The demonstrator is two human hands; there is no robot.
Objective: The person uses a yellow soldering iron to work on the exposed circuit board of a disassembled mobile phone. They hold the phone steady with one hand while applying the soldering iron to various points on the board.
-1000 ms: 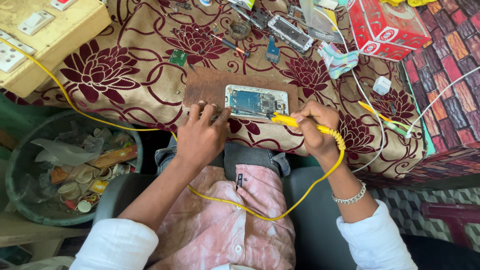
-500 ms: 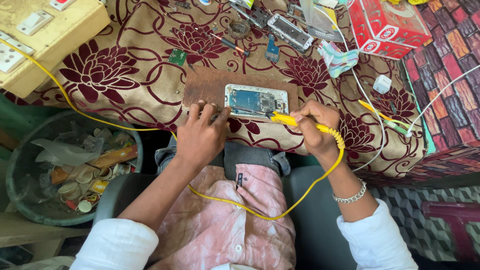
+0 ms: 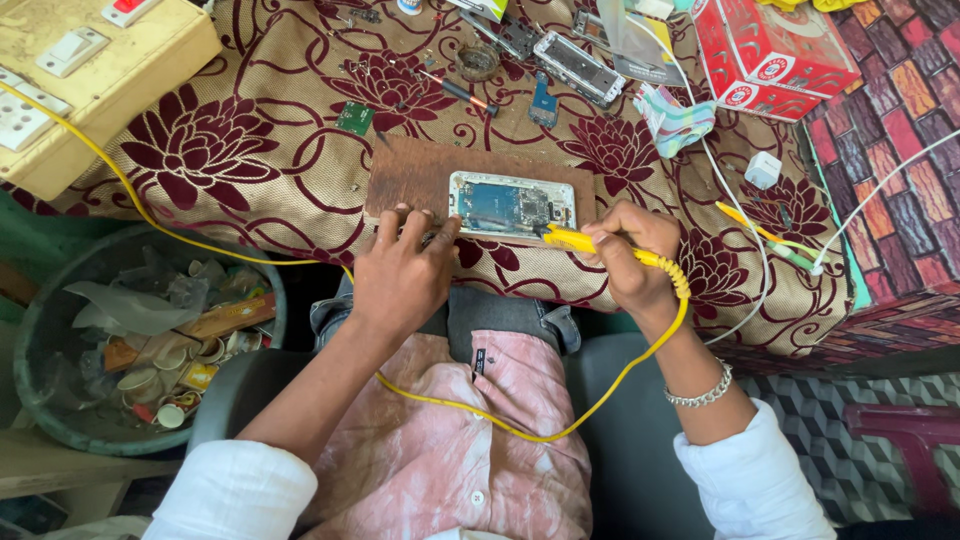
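An opened phone (image 3: 510, 205) with its blue circuit board showing lies on a brown wooden board (image 3: 410, 175) at the near edge of the flower-patterned cloth (image 3: 250, 150). My right hand (image 3: 630, 255) grips a yellow soldering iron (image 3: 575, 240), whose tip rests at the phone's lower right edge. A yellow cord (image 3: 560, 425) runs from the iron across my lap. My left hand (image 3: 400, 270) rests with its fingertips on the board's near edge, just left of the phone, holding nothing.
A cream switch box (image 3: 80, 80) sits at the far left. A red carton (image 3: 765, 50), another phone frame (image 3: 580, 65), a small green board (image 3: 354, 118), a white charger (image 3: 763, 168) and small tools lie farther back. A bin of scraps (image 3: 140, 340) stands to my left.
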